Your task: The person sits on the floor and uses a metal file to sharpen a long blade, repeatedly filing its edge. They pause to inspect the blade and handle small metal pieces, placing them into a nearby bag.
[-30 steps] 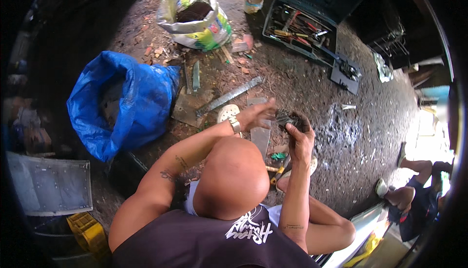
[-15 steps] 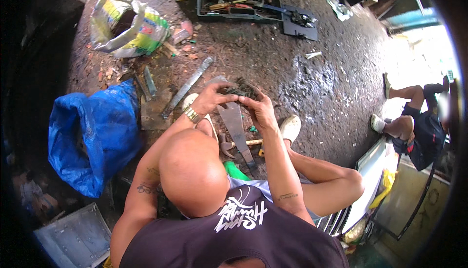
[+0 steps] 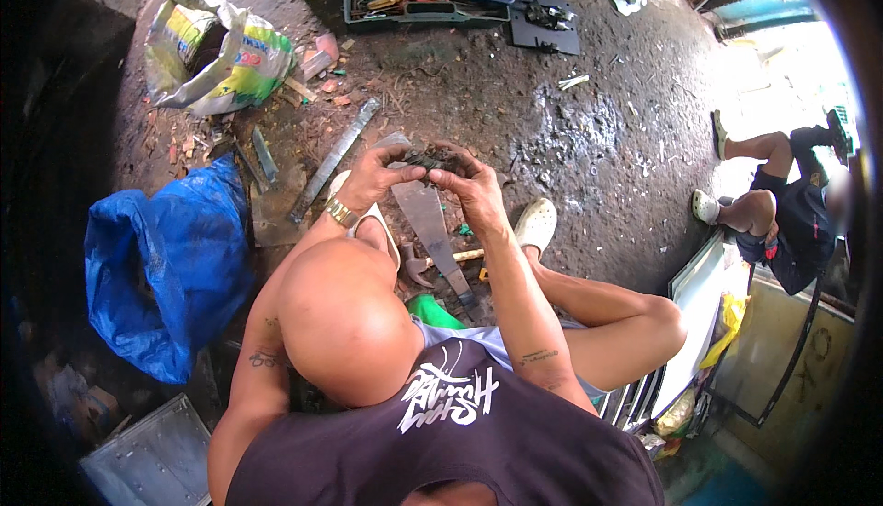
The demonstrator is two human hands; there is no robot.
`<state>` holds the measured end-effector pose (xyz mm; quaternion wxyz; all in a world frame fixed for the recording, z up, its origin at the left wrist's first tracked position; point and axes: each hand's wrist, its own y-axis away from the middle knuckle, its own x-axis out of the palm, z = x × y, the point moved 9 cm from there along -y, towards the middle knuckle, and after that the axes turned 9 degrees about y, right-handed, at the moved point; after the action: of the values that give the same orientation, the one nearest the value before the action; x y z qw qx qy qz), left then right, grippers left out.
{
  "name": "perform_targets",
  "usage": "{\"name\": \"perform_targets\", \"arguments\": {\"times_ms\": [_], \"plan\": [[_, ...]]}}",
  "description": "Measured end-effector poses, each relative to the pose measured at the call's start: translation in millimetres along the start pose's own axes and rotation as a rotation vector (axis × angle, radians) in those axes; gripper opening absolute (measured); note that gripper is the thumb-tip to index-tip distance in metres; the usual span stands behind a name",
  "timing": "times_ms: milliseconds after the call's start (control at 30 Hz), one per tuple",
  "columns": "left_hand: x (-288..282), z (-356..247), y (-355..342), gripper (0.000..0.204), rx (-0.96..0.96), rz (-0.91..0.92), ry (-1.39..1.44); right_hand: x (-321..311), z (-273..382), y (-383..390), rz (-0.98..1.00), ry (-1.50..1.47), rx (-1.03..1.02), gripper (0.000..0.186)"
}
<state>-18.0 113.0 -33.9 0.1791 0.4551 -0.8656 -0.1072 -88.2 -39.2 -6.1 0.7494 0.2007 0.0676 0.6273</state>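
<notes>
My left hand (image 3: 375, 177), with a gold watch on its wrist, closes its fingers round the left end of a dark, grimy, ridged piece (image 3: 430, 159). My right hand (image 3: 475, 191) grips the other end, and the two thumbs nearly meet on its near side. What kind of part it is cannot be made out, since the fingers cover much of it. Under the hands lies a tapered metal blade (image 3: 427, 221), like a saw blade. A claw hammer (image 3: 418, 267) with a wooden handle lies partly beneath it. A long flat metal bar (image 3: 337, 158) rests on the ground left of the hands.
A blue tarpaulin bag (image 3: 184, 262) stands at left, with an open woven sack (image 3: 267, 69) beyond it. A toolbox (image 3: 428, 15) full of hand tools sits at the far side. At right, another person (image 3: 786, 202) sits near white panels (image 3: 694, 331). Wet, littered ground surrounds my feet.
Both hands still hold the dark piece, which appears slightly turned between the fingers, with the thumbs closer together. The whole view has shifted, so the surroundings sit further left and higher.
</notes>
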Motion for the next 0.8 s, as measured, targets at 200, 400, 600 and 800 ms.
{"name": "perform_targets", "arguments": {"times_ms": [200, 400, 600, 800], "plan": [[3, 0, 1, 0.034, 0.021, 0.002, 0.144, -4, -16, -1, -0.033, -0.049, 0.109, 0.037], [3, 16, 2, 0.037, -0.159, 0.015, 0.622, 0, -39, -15, -0.001, -0.274, 0.057, 0.029], [13, 15, 15, 0.036, -0.239, 0.168, 0.937, 34, -44, -19, 0.213, -0.646, 0.113, 0.034], [9, 25, 29, 0.042, -0.298, 0.39, 0.924, 49, 3, -14, 0.474, -0.146, 0.047, 0.08]]}}
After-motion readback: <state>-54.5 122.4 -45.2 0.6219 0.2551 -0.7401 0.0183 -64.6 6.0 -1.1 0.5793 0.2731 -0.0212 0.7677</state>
